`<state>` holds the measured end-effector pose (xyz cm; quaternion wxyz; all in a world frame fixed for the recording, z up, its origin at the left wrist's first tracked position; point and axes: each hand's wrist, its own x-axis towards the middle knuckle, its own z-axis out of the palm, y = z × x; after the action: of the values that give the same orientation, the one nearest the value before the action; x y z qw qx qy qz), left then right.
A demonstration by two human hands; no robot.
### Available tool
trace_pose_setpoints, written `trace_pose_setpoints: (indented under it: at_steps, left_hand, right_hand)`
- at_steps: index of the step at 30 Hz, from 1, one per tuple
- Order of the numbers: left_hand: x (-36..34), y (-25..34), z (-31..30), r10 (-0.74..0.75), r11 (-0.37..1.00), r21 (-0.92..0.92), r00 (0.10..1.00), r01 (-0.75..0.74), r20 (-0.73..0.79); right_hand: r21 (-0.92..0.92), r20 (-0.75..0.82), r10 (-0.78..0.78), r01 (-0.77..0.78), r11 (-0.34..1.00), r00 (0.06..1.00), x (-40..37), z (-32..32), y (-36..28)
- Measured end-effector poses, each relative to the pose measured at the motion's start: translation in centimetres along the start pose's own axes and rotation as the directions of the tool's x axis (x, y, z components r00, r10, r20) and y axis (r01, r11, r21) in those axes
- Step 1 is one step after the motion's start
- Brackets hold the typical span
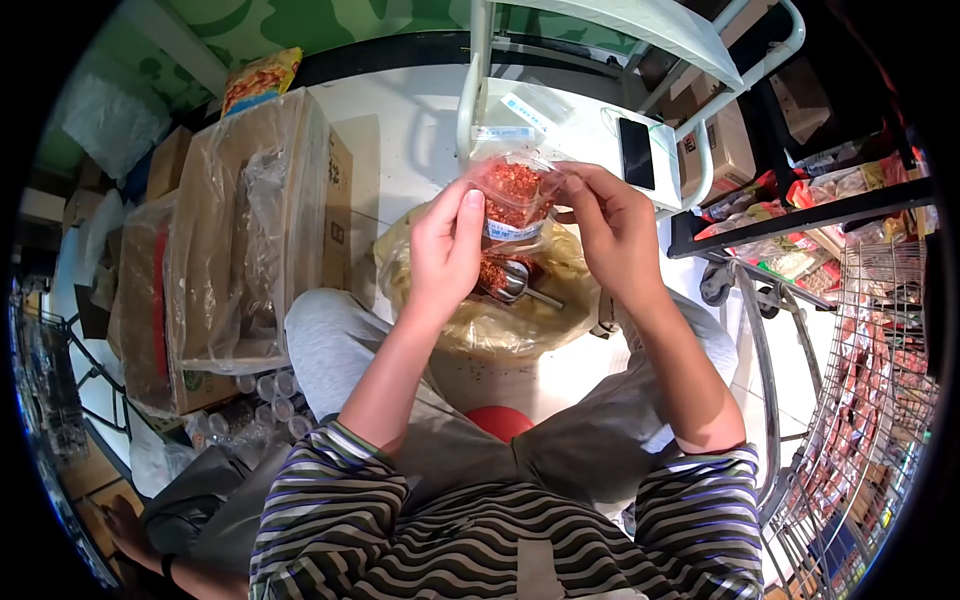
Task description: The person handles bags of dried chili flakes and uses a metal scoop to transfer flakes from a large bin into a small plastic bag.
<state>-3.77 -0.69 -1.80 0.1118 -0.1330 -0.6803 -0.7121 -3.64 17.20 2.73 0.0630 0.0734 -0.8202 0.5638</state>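
Observation:
My left hand (447,245) and my right hand (612,225) together hold a small clear plastic bag of red chili flakes (513,195) up in front of me. The left thumb presses its left edge, and the right fingers pinch its top right corner. Below the bag lies a large open sack (500,320) lined with yellowish plastic, with more chili flakes and a metal scoop (510,282) resting inside. I sit on a red stool (500,420) with my knees on either side of the sack.
A white chair (590,100) stands beyond the sack with a black phone (636,152) and plastic bags on its seat. Plastic-wrapped cardboard boxes (240,240) stand at the left, small jars (270,395) below them. A wire basket (880,380) and shelves of packaged goods fill the right.

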Motion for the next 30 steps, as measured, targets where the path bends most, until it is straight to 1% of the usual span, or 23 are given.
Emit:
trace_pose_setpoints:
  at_steps: [1, 4, 7, 10, 13, 14, 17, 18, 20, 21, 22, 25, 26, 29, 30]
  left_hand:
    - [-0.1, -0.1, 0.0, 0.001, 0.998, 0.064, 1.0, 0.0, -0.007]
    - [-0.4, -0.2, 0.2, 0.029, 0.989, 0.142, 0.999, -0.026, -0.023]
    - [0.1, -0.9, 0.3, 0.045, 0.999, -0.002, 0.996, -0.045, -0.082]
    - [-0.1, -0.7, 0.5, 0.164, 0.972, 0.176, 0.986, -0.157, -0.027]
    - [0.2, -0.2, 0.0, -0.048, 0.999, -0.021, 0.995, 0.047, -0.088]
    - [0.4, 0.0, 0.1, -0.015, 1.0, -0.02, 0.996, 0.013, -0.085]
    - [0.1, -0.2, 0.3, 0.015, 0.996, 0.084, 0.998, -0.01, -0.064]
    - [0.2, -0.4, 0.3, -0.048, 0.999, 0.01, 0.996, 0.048, -0.076]
    - [0.4, -0.7, 0.0, -0.175, 0.978, -0.131, 0.981, 0.162, -0.089]
    - [0.4, -0.5, 0.0, -0.162, 0.979, -0.136, 0.985, 0.152, -0.067]
    - [0.5, -0.1, 0.1, -0.148, 0.98, -0.143, 0.988, 0.14, -0.046]
    - [0.6, 0.1, -0.1, -0.127, 0.975, -0.182, 0.992, 0.129, 0.024]
    - [0.7, 0.1, -0.2, -0.123, 0.971, -0.198, 0.991, 0.13, 0.048]
    - [0.4, 0.6, 0.2, -0.17, 0.931, -0.317, 0.983, 0.181, 0.062]
    - [0.4, 0.2, 0.0, -0.155, 0.932, -0.317, 0.984, 0.175, 0.087]
  right_hand:
    - [-0.012, 0.036, 0.022, -0.022, 1.0, 0.999, -0.1, 0.0, -0.2]
    - [-0.22, 0.072, -0.023, 0.038, 0.975, 0.997, -0.2, 0.1, 0.0]
    - [-0.093, 0.028, 0.027, -0.024, 0.995, 0.999, 0.3, -0.2, 0.0]
    - [-0.146, -0.079, -0.168, 0.155, 0.977, 0.983, 0.2, 0.9, 0.4]
    - [-0.136, -0.05, -0.14, 0.132, 0.982, 0.989, 0.2, 0.7, 0.7]
    - [-0.053, -0.116, -0.164, 0.158, 0.986, 0.98, 0.4, 1.0, 1.1]
    - [-0.124, -0.097, -0.179, 0.167, 0.978, 0.979, 0.1, 1.2, 0.6]
    - [-0.162, -0.109, -0.247, 0.227, 0.96, 0.963, 0.1, 1.6, 1.1]
    - [-0.163, -0.075, -0.173, 0.159, 0.974, 0.982, 0.1, 0.9, 1.1]
    - [-0.161, -0.057, -0.136, 0.125, 0.979, 0.989, 0.2, 0.6, 0.8]
    - [-0.153, -0.056, -0.069, 0.06, 0.986, 0.996, 0.4, 0.2, 0.5]
    - [0.002, -0.03, -0.018, 0.018, 1.0, 0.999, 0.3, -0.1, 0.5]
    - [-0.063, 0.016, 0.017, -0.016, 0.998, 1.0, 0.1, -0.4, 0.0]
    - [0.025, 0.09, 0.093, -0.096, 0.995, 0.992, -0.3, -0.2, 0.2]
    - [0.047, 0.089, 0.099, -0.104, 0.993, 0.991, -0.4, -0.1, 0.1]
